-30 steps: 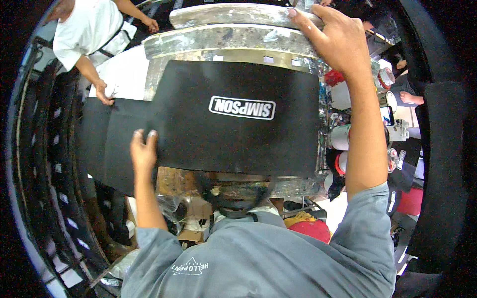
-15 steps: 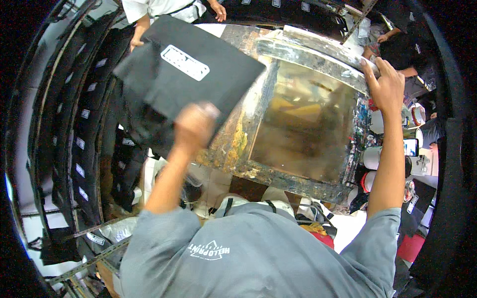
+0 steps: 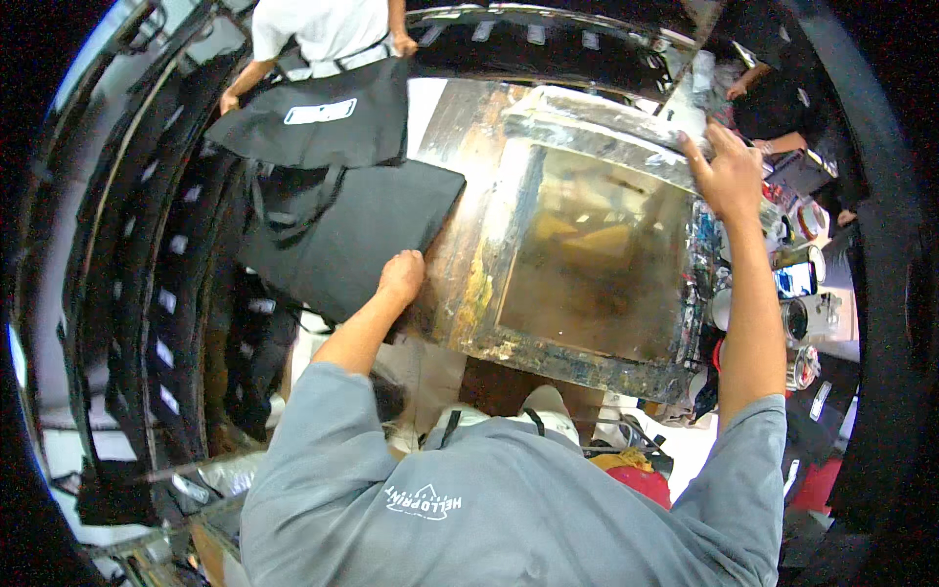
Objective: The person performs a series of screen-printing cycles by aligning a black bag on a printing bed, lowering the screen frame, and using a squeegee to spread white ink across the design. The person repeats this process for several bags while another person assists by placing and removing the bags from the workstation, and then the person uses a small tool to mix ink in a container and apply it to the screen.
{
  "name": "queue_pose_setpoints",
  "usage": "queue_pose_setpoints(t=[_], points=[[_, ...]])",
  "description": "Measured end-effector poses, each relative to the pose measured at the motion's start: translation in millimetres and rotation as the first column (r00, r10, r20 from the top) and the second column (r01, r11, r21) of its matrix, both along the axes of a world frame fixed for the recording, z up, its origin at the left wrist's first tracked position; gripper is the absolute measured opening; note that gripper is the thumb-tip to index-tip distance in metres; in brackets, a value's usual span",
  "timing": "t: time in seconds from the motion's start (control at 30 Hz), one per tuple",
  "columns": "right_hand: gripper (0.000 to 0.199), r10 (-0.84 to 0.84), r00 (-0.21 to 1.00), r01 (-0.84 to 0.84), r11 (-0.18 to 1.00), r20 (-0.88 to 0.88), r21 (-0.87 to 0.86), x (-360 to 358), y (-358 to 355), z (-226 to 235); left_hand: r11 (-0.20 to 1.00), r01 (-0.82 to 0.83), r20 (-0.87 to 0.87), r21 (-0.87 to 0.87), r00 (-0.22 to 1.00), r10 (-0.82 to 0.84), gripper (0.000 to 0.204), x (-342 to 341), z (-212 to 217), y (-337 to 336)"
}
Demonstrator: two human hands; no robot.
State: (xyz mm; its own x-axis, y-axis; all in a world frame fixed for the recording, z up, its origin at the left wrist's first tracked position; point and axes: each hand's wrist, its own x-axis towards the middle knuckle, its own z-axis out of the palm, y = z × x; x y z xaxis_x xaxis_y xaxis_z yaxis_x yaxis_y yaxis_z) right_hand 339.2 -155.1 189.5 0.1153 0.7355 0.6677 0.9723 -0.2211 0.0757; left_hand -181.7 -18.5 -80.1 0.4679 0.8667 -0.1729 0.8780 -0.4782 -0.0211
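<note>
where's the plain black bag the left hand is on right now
In the head view, the plain black fabric bag lies left of centre, beside the paint-stained metal printing frame, with the left hand on its near edge.
</note>
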Motion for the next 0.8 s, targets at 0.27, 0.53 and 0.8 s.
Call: queue_pose_setpoints(t=[0.27, 0.53, 0.8], points=[[0.073, -0.058, 0.998, 0.06, 0.996, 0.023, -0.069, 6, 6, 8, 0.883, 0.405, 0.51, -0.238, 0.826, -0.242, 0.045, 273, 60, -111], [0.068, -0.011, 0.999, 0.006, 0.996, -0.053, -0.091, 5, 5, 14, 0.921, 0.353, 0.326, 0.165, 0.862, -0.389, 0.097, 225, -23, -138], [0.078, 0.003, 0.994, -0.014, 0.995, -0.106, -0.102, 29, 32, 40, 0.882, 0.468, 0.286, 0.057, 0.839, -0.463, 0.105, 320, -23, -75]])
